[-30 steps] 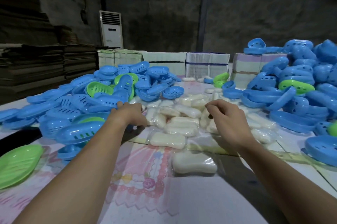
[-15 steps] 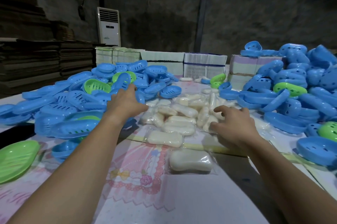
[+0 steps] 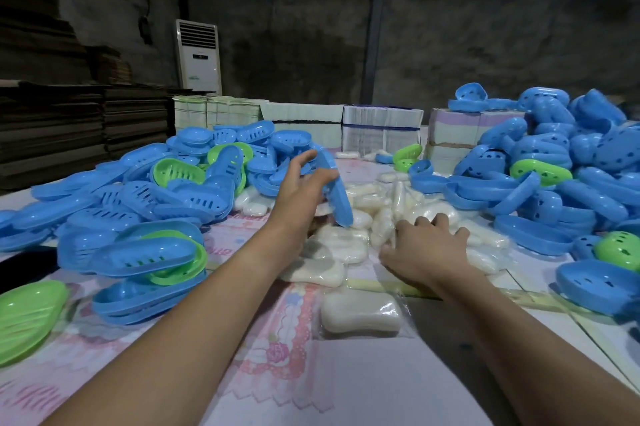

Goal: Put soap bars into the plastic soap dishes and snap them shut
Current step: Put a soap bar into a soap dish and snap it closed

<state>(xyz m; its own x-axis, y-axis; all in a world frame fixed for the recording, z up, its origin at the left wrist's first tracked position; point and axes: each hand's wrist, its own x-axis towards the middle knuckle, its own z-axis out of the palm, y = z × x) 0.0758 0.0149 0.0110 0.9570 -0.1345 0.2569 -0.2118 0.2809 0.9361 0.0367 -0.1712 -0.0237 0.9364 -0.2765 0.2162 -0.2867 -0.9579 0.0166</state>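
My left hand [image 3: 299,188] holds a blue soap dish half [image 3: 337,195] on edge, lifted above the soap pile, thumb on its near side and fingers behind it. My right hand [image 3: 426,243] lies palm down on the heap of white soap bars wrapped in clear film [image 3: 375,217] at mid-table, its fingers spread over a bar. One wrapped soap bar [image 3: 360,313] lies alone nearer to me. Blue and green slotted dish halves [image 3: 173,197] are heaped on the left, and holed blue and green halves [image 3: 561,179] on the right.
A green dish half [image 3: 24,316] lies at the left table edge. Bundled stacks of paper or card [image 3: 381,129] line the table's far side. A white floor air conditioner [image 3: 198,55] stands behind, with cardboard stacks [image 3: 69,120] at left. A floral cloth [image 3: 277,356] covers the table.
My left hand reached into the left dish pile and came up holding a blue dish half, moving right over the soaps. My right hand lowered and flattened onto the soap heap.
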